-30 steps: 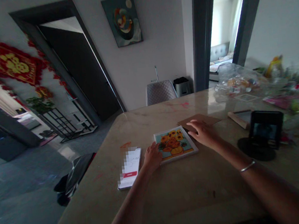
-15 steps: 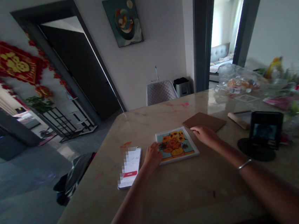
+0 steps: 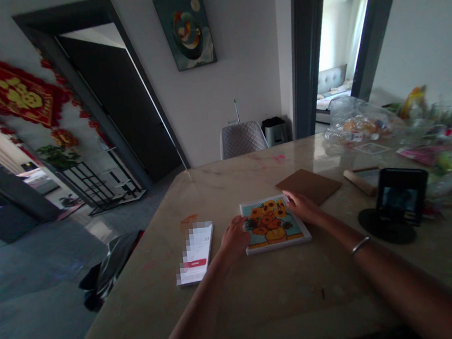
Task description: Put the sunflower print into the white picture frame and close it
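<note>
White-framed sunflower picture [image 3: 275,223] lay flat on the stone bench [image 3: 287,302], with the left hand [image 3: 235,238] touching its left edge and the right hand [image 3: 304,207] at its top right corner; the hands were apart, and whether either gripped the frame could not be determined. Smartphone [image 3: 196,252] lay just left of the left hand, its screen text pixelated and unreadable above a red button. Brown board [image 3: 308,185] lay just beside the right hand, and a phone on a black stand [image 3: 399,198] stood further right.
</note>
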`<state>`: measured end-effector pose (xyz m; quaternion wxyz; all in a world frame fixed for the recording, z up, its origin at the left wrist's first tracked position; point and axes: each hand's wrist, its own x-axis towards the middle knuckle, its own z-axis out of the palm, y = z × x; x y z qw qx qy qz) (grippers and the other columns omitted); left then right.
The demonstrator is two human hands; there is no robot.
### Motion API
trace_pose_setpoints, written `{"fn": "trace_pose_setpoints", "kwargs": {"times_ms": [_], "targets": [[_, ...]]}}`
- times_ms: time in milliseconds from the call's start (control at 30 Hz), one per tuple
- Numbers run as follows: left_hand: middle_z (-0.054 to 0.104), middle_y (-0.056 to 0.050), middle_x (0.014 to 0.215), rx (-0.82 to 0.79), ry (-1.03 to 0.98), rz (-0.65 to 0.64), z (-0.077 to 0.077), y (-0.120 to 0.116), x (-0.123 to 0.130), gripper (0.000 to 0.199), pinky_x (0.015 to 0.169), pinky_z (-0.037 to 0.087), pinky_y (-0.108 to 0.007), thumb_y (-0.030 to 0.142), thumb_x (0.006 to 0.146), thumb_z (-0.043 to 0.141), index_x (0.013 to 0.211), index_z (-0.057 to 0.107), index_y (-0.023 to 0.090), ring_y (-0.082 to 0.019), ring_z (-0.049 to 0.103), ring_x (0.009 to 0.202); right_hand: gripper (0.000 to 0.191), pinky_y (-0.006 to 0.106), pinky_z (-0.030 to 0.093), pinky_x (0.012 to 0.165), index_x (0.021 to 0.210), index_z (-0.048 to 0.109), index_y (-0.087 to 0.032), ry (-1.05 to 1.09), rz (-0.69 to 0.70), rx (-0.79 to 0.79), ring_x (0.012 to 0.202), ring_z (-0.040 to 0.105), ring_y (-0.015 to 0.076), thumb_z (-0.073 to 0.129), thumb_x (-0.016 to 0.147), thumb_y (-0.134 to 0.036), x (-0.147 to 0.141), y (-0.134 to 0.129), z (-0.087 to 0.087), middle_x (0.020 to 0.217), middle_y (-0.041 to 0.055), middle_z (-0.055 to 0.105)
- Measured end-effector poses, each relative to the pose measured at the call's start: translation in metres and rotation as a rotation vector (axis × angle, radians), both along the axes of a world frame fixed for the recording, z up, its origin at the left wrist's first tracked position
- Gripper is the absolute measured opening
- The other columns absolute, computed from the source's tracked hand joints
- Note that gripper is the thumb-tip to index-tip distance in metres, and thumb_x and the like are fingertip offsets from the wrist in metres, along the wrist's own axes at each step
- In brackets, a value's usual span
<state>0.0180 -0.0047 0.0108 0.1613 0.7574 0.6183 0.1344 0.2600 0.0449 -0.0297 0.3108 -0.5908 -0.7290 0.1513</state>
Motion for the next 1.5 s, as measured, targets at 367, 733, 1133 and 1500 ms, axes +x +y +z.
{"fn": "trace_pose_setpoints", "kwargs": {"times_ms": [367,733,1133,1500], "targets": [[0.037,-0.009,0.136,-0.022,0.036,0.032,0.003,-0.001,0.000,0.058,0.103,0.026,-0.029,0.008,0.067,0.043,0.125,0.044,0.013,-0.018,0.035,0.124,0.050,0.035,0.032,0.100,0.125,0.043,-0.009,-0.040,0.043,0.032,0.117,0.044,0.0193,0.035,0.076,-0.010,-0.005,0.011,-0.004,0.126,0.0137,0.049],[0.038,-0.013,0.135,-0.045,-0.079,0.106,0.007,-0.002,0.001,0.059,0.101,0.028,-0.032,0.008,0.066,0.045,0.125,0.043,0.011,-0.023,0.037,0.122,0.053,0.034,0.048,0.076,0.127,0.036,-0.016,0.412,0.040,0.033,0.084,0.061,0.0168,0.046,0.075,-0.020,-0.005,0.013,-0.002,0.113,0.0131,0.057],[0.040,-0.014,0.134,0.011,-0.093,0.111,-0.004,0.002,-0.002,0.054,0.098,0.032,-0.035,0.007,0.065,0.047,0.119,0.050,0.011,-0.026,0.040,0.120,0.058,0.037,0.047,0.080,0.118,0.050,-0.014,0.699,0.481,-0.471,0.089,0.062,0.0228,0.030,0.083,-0.055,-0.011,-0.033,0.045,0.101,0.0113,0.065],[0.064,-0.011,0.095,-0.064,-0.629,0.110,0.014,0.003,-0.004,0.064,0.061,0.044,-0.025,0.058,0.082,0.021,0.103,0.059,0.011,-0.017,0.061,0.072,0.048,0.041,0.030,0.099,0.123,0.047,-0.028,0.669,0.687,-0.419,0.125,0.033,0.0206,0.039,0.083,-0.052,-0.035,-0.047,0.043,0.137,0.0040,0.037]]}}
